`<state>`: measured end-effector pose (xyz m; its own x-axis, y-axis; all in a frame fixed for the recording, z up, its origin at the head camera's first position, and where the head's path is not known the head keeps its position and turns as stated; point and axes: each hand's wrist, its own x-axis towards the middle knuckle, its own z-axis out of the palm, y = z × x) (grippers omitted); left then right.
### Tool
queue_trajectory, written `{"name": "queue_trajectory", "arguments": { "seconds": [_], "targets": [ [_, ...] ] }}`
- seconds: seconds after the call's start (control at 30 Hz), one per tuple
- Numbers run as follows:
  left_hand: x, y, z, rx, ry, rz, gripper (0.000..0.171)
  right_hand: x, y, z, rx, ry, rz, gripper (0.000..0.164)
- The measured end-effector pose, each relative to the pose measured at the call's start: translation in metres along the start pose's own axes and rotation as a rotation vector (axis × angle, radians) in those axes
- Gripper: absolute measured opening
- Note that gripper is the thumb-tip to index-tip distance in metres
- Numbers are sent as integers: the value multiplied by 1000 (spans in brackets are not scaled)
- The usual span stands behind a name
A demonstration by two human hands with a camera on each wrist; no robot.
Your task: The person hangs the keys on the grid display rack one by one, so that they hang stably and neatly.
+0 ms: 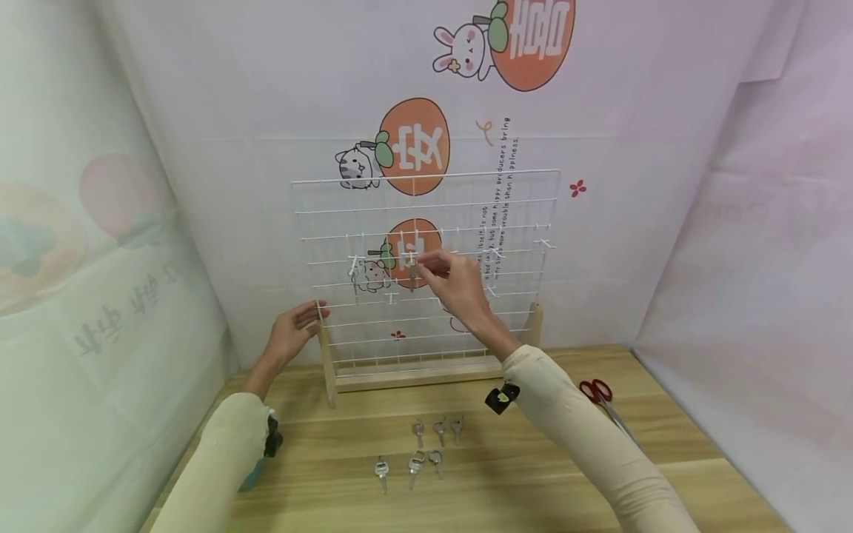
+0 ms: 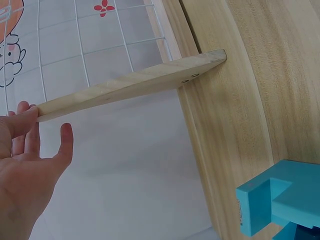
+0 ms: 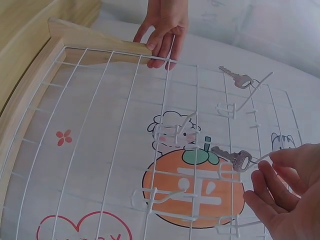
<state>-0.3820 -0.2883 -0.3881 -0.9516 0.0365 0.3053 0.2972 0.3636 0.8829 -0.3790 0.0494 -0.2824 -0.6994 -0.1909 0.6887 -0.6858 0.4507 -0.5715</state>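
Note:
A white wire grid rack [image 1: 373,323] stands in a wooden stand [image 1: 413,377] against the back wall. My left hand [image 1: 293,333] holds the top of the stand's left upright [image 2: 115,92], fingers bent around its end and the thumb apart. My right hand [image 3: 287,192] has its thumb and fingertips at the free end of a white hook [image 3: 262,159], seemingly pinching it. From that hook hangs a silver key [image 3: 242,161] by a small ring. A second key [image 3: 243,81] hangs on another hook to the left on the grid. Several more hooks stick out, bare.
Several loose keys [image 1: 416,463] lie in two rows on the wooden table [image 1: 320,474]. Red-handled scissors [image 1: 603,400] rest at the right. A turquoise object [image 2: 280,195] stands at the left, partly hidden by the left sleeve in the head view. Printed cloth [image 1: 220,96] covers the walls.

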Motion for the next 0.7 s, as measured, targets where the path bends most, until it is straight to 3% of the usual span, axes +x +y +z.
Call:
{"name": "queue_trajectory", "arguments": {
  "seconds": [0.37,0.7],
  "targets": [
    [-2,1,1,-1,-1,-5,52,-21,9,-10,17,-103,-21,18],
    [2,-1,1,11,8,-14,52,-53,37,-3,51,-254,-43,21]
  ]
}}
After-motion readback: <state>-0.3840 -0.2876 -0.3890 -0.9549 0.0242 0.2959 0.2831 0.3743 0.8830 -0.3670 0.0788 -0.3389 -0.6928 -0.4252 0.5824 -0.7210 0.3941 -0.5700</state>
